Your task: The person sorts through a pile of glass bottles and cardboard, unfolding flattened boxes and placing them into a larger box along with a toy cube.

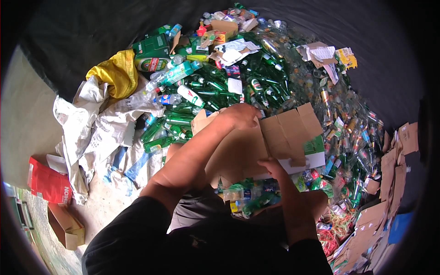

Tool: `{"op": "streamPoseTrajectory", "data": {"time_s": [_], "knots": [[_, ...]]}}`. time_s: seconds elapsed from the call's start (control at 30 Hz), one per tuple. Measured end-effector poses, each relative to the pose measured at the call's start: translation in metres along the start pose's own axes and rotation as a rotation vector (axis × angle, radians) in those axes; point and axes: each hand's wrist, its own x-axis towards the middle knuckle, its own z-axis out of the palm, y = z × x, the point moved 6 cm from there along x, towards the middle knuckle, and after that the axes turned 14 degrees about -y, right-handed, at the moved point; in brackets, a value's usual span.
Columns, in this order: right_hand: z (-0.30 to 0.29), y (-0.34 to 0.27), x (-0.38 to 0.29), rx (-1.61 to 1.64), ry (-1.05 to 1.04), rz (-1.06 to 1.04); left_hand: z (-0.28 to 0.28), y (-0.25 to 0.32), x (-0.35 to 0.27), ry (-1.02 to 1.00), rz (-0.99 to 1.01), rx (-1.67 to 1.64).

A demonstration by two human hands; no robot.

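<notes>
In front of me lies an unfolded corrugated cardboard box (237,149), brown inside, with creased flaps spread to the right and a green and white printed face (314,149) showing at the lower right. My left hand (242,116) grips its upper edge, fingers curled over the board. My right hand (273,167) is at the lower edge, thumb and fingers pinched on the cardboard near a fold. Green glass bottles (209,80) are heaped just beyond the box. Below it, between my legs, are plastic bottles (240,194).
Clear bottles (306,89) are piled at the right. White woven sacks (110,127) and a yellow sack (120,75) lie at the left, a green beer carton (151,48) behind them. Flattened cardboard (388,178) stands at the far right; a red box (50,180) is at the left.
</notes>
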Motion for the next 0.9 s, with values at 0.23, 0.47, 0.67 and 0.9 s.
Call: {"op": "streamPoseTrajectory", "data": {"time_s": [0.23, 0.47, 0.67, 0.9], "knots": [[0.007, -0.054, -0.023, 0.289, -0.109, -0.546, -0.016, -0.003, 0.003, 0.065, 0.053, -0.063], [-0.068, -0.097, -0.088, 0.483, 0.104, -0.725, -0.065, -0.043, -0.029, 0.718, -0.072, -0.139], [-0.107, -0.110, -0.146, 0.694, 0.209, -0.922, -0.074, -0.073, -0.035, 1.030, -0.339, -0.360], [-0.152, -0.110, -0.173, 0.468, 0.295, -0.925, -0.065, -0.059, -0.005, 0.730, 0.158, -1.170]]}}
